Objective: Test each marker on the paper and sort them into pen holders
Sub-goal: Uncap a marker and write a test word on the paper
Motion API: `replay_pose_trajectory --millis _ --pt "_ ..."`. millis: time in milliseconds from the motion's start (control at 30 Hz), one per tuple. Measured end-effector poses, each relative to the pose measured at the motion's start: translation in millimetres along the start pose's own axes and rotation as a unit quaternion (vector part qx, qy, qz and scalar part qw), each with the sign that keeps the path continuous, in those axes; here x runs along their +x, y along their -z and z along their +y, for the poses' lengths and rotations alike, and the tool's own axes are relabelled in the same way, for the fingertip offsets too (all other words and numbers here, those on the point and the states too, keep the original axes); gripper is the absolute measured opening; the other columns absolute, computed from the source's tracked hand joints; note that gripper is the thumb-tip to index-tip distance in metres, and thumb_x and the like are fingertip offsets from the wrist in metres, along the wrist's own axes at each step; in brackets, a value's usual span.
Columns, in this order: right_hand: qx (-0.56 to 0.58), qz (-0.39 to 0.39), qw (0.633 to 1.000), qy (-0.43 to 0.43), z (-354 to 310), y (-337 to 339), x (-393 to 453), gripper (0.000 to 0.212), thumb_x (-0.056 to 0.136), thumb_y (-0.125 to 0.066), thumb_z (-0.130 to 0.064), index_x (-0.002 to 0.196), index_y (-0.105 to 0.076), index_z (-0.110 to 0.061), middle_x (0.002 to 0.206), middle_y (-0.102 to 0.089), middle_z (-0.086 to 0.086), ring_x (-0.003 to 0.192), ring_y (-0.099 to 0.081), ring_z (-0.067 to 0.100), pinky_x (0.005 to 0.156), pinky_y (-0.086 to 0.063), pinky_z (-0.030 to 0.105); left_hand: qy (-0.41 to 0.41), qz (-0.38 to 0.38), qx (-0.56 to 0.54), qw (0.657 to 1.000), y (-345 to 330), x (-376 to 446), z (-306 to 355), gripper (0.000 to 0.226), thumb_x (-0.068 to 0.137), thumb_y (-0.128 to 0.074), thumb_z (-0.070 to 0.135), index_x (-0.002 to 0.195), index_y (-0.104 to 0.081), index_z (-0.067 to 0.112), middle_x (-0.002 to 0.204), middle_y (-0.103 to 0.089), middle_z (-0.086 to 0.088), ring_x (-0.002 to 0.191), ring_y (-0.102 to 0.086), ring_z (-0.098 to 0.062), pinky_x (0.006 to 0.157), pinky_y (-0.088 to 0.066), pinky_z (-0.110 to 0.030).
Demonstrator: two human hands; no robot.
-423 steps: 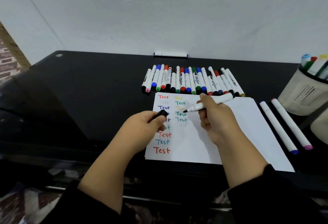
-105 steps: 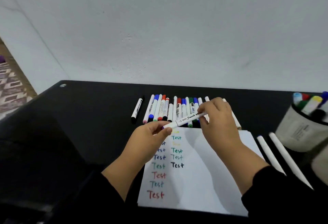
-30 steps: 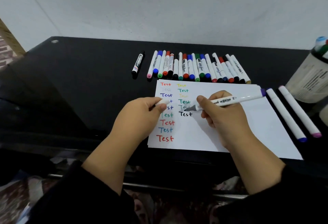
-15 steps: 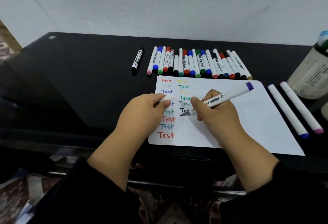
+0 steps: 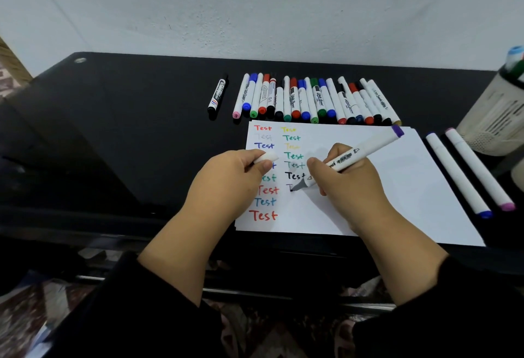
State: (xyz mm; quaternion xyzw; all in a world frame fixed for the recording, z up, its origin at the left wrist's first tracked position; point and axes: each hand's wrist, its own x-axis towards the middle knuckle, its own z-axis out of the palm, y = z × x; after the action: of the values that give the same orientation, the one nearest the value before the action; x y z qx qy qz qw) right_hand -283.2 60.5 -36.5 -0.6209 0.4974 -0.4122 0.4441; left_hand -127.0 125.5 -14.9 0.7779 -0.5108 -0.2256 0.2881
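Your right hand (image 5: 348, 184) has dropped a line, starting a grey "T" | grips purple-capped marker (image 5: 357, 155), tip on paper (image 5: 397, 187) | left hand (image 5: 226, 179), beside it, pinches white cap (image 5: 266, 157).

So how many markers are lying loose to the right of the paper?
2: a blue-tipped marker right beside the paper, and a pink-tipped marker just beyond it, side by side near the holder.
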Motion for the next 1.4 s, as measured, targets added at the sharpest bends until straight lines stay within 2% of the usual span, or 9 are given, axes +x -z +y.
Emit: replay_pose_trajectory --millis 233,433,767,867,967,1100,1200,1333,1400 --pt "-0.014 0.011 1.000 0.007 2.2 0.5 0.8 0.035 0.085 -0.064 -0.019 0.061 -0.039 -0.015 0.048 -0.048 -0.006 0.046 -0.044 0.004 0.053 -0.037 0.021 0.008 -0.005 0.002 1.000 -0.8 0.1 0.4 0.037 0.094 -0.047 0.044 0.130 -0.053 0.035 0.121 -0.059 0.011 0.097 -0.054 -0.007 0.076 -0.041 -0.025" --pt "-0.012 0.016 1.000 0.010 1.9 1.0 0.2 0.035 0.086 -0.064 -0.019 0.062 -0.038 -0.015 0.055 -0.048 0.003 0.050 -0.043 0.009 0.053 -0.035 0.022 0.001 -0.005 0.005 1.000 -1.1 -0.1 0.9 0.036 0.094 -0.046 0.044 0.128 -0.054 0.036 0.119 -0.060 0.011 0.098 -0.055 -0.008 0.075 -0.041 -0.024" --pt "-0.003 0.043 0.999 0.008 3.7 0.8 1.5 0.038 0.084 -0.062 -0.015 0.058 -0.036 -0.017 0.043 -0.043 -0.011 0.047 -0.042 0.007 0.053 -0.036 0.022 -0.005 -0.007 0.006 1.000 -1.2 -0.6 0.3 0.036 0.094 -0.047 0.044 0.128 -0.055 0.036 0.118 -0.061 0.011 0.101 -0.056 -0.009 0.081 -0.044 -0.026" --pt "-0.001 0.038 0.999 0.006 3.6 1.5 1.5 0.038 0.084 -0.060 -0.011 0.057 -0.034 -0.017 0.038 -0.041 -0.014 0.041 -0.040 0.001 0.046 -0.032 0.015 -0.005 -0.006 0.000 1.000 -1.5 -0.2 -0.9 0.035 0.094 -0.047 0.045 0.127 -0.056 0.036 0.114 -0.061 0.012 0.097 -0.056 -0.007 0.076 -0.043 -0.024" --pt "0.001 0.046 0.999 0.000 3.2 2.4 1.1 0.036 0.083 -0.060 -0.012 0.057 -0.036 -0.017 0.043 -0.046 -0.010 0.042 -0.041 0.002 0.049 -0.034 0.019 -0.005 -0.006 -0.002 1.000 -1.3 -0.2 -1.9 0.035 0.094 -0.047 0.045 0.127 -0.055 0.037 0.108 -0.061 0.014 0.095 -0.056 -0.007 0.074 -0.041 -0.024" --pt "0.009 0.059 0.998 0.002 0.6 3.5 0.9 0.038 0.086 -0.058 -0.009 0.058 -0.032 -0.017 0.037 -0.042 -0.015 0.040 -0.041 -0.001 0.041 -0.028 0.011 -0.008 -0.007 -0.001 1.000 -1.7 0.7 -2.0 0.035 0.094 -0.047 0.044 0.127 -0.055 0.038 0.105 -0.060 0.014 0.092 -0.056 -0.007 0.072 -0.043 -0.024" --pt "0.030 0.054 0.998 -0.008 -1.1 3.7 0.1 0.037 0.087 -0.056 -0.009 0.060 -0.033 -0.016 0.037 -0.044 -0.014 0.038 -0.046 -0.004 0.044 -0.031 0.011 -0.010 -0.008 -0.003 1.000 -2.7 0.9 -2.0 0.033 0.094 -0.047 0.044 0.126 -0.056 0.039 0.101 -0.057 0.017 0.090 -0.054 -0.005 0.068 -0.040 -0.021" --pt "0.022 0.043 0.999 -0.003 -4.4 4.0 -2.4 0.038 0.086 -0.055 -0.007 0.059 -0.031 -0.016 0.034 -0.041 -0.014 0.037 -0.044 -0.003 0.042 -0.029 0.011 -0.012 -0.011 -0.010 1.000 -4.0 1.5 -2.9 0.034 0.094 -0.048 0.044 0.126 -0.056 0.039 0.115 -0.060 0.015 0.093 -0.053 -0.004 0.069 -0.039 -0.020" --pt "0.040 0.037 0.998 -0.014 -5.6 4.6 -2.7 0.036 0.085 -0.052 -0.002 0.058 -0.031 -0.015 0.033 -0.041 -0.014 0.035 -0.045 -0.002 0.043 -0.030 0.011 -0.015 -0.014 -0.013 1.000 -4.2 1.1 -2.6 0.034 0.093 -0.049 0.043 0.126 -0.055 0.039 0.110 -0.059 0.017 0.091 -0.052 -0.001 0.066 -0.038 -0.016"
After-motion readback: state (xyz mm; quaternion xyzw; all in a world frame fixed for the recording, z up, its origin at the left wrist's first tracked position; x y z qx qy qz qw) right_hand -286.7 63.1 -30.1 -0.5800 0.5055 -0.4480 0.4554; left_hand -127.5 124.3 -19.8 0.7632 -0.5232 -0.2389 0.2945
